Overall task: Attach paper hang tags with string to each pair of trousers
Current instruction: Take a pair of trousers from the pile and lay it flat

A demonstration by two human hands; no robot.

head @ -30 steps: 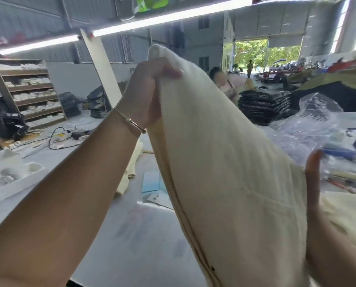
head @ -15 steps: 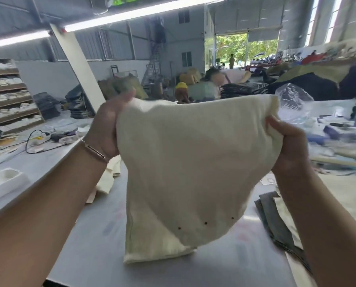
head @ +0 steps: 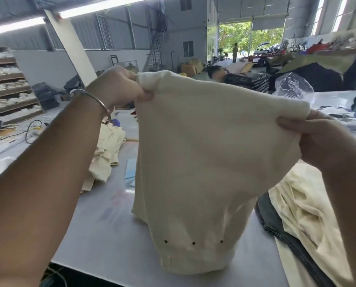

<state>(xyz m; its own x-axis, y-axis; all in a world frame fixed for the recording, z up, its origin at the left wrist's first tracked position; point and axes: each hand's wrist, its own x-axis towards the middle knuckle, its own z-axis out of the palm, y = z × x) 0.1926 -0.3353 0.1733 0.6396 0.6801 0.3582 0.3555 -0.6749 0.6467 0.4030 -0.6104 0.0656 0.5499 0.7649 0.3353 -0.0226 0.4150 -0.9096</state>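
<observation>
Both hands, left hand (head: 119,88) and right hand (head: 320,137), pinch cream trousers (head: 204,162) (three dark dots low) above the table (head: 102,241).

Cream trousers (head: 204,158) being held up over the work table (head: 102,235)

The pale cream garment is hanging in the air, stretched between the left hand (head: 119,88) and the right hand (head: 320,139), each pinching an upper corner of the folded cloth. The top edge is sloping down toward the right. The fabric is narrowing toward its lower end, where three small dark dots are showing in a row above a stitched hem.
</observation>
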